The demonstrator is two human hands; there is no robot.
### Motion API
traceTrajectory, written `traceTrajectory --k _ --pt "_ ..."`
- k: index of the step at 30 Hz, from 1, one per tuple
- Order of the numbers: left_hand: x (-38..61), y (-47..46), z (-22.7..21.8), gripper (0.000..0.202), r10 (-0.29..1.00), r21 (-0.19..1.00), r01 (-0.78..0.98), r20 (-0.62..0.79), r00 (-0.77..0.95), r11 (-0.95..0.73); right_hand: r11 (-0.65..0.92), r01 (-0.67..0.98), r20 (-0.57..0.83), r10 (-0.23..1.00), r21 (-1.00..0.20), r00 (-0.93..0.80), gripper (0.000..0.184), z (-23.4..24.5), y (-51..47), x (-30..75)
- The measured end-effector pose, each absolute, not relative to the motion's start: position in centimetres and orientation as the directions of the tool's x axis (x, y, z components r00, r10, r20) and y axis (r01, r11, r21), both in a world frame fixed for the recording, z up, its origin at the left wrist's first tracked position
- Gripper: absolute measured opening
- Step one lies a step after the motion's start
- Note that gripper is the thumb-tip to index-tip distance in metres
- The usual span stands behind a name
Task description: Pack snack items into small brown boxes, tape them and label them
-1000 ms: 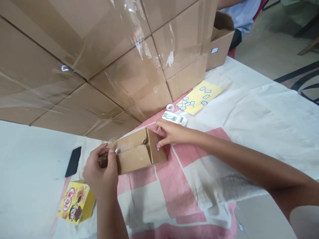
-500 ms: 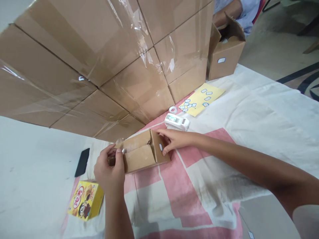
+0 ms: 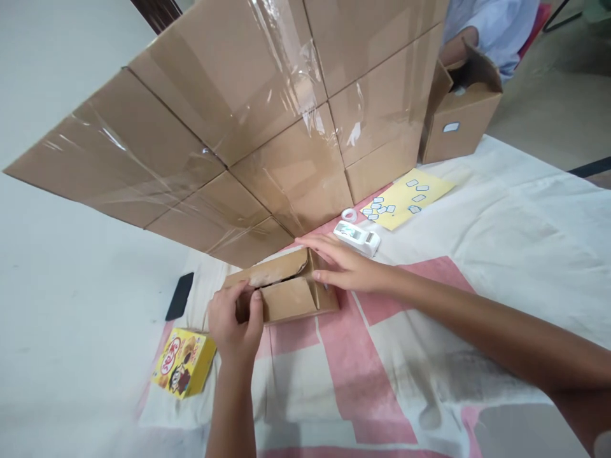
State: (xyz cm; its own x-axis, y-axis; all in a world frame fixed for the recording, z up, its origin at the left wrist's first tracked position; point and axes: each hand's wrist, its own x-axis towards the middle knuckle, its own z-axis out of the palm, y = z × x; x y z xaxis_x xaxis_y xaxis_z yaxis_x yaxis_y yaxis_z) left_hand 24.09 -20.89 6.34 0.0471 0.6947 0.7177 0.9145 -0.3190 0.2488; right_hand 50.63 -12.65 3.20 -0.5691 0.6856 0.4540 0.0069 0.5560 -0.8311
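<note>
A small brown cardboard box (image 3: 291, 299) lies on the cloth in front of me, its top flaps slightly parted along the middle seam. My left hand (image 3: 236, 315) grips the box's left end, thumb and fingertips pressing on the flap edges near the seam. Against the right end rests my right hand (image 3: 346, 264), its fingers stretched out along the upper edge; it partly covers a pale label on that end. Just beyond the right hand is a white tape dispenser (image 3: 357, 238), with a small tape roll (image 3: 349, 215) behind it.
A wall of taped cardboard panels (image 3: 286, 165) stands behind the box. Yellow paper (image 3: 405, 197) carries several labels. At back right, an open labelled carton (image 3: 458, 127) stands near a person's sleeve (image 3: 506, 32). To the left lie a black phone (image 3: 179, 297) and yellow snack box (image 3: 184, 362).
The view has shifted, so everything sits further right. My left fingers have moved onto the flap seam, which gapes more. My right fingers have straightened and slid up the box's end.
</note>
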Motion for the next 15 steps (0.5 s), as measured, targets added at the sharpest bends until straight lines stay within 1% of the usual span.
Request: traceTrajectory --k 2,4,5,7,9,11,12,13,15 --pt "24.3 -21.3 6.8 0.028 0.703 0.295 0.899 0.711 0.019 -0.323 0.621 0.063 0.478 0.66 -0.781 -0.579 0.054 3.9 -13.0 50.4" --pt "24.7 -21.6 7.8 0.038 0.732 0.376 0.856 0.681 0.005 -0.356 0.642 0.089 0.479 0.651 -0.762 -0.589 0.05 4.0 -13.2 50.2" --pt "24.9 -21.6 8.5 0.044 0.762 0.414 0.828 0.648 0.024 -0.378 0.643 0.094 0.479 0.652 -0.76 -0.588 0.05 4.0 -13.2 50.2" --pt "25.4 -21.4 10.0 0.057 0.851 0.506 0.777 0.52 0.072 -0.375 0.647 0.094 0.485 0.652 -0.757 -0.584 0.049 3.8 -13.2 50.1" --pt "25.9 -21.1 11.4 0.064 0.946 0.592 0.766 0.319 0.064 -0.252 0.656 0.09 0.495 0.645 -0.75 -0.582 0.046 3.7 -13.1 50.2" --pt "26.4 -20.9 12.6 0.063 0.991 0.608 0.788 0.131 0.02 -0.096 0.659 0.083 0.497 0.638 -0.748 -0.588 0.044 3.7 -13.1 50.2" --pt "26.7 -20.8 13.1 0.061 0.997 0.594 0.803 0.074 0.001 -0.045 0.658 0.08 0.495 0.635 -0.748 -0.594 0.044 3.8 -13.1 50.3" --pt "26.8 -20.7 13.4 0.06 0.999 0.577 0.817 0.044 -0.007 -0.02 0.657 0.081 0.491 0.634 -0.75 -0.597 0.044 3.8 -13.1 50.3" --pt "27.1 -20.6 13.7 0.058 0.999 0.567 0.823 0.04 -0.005 -0.018 0.655 0.091 0.483 0.636 -0.75 -0.601 0.044 4.0 -13.1 50.4"
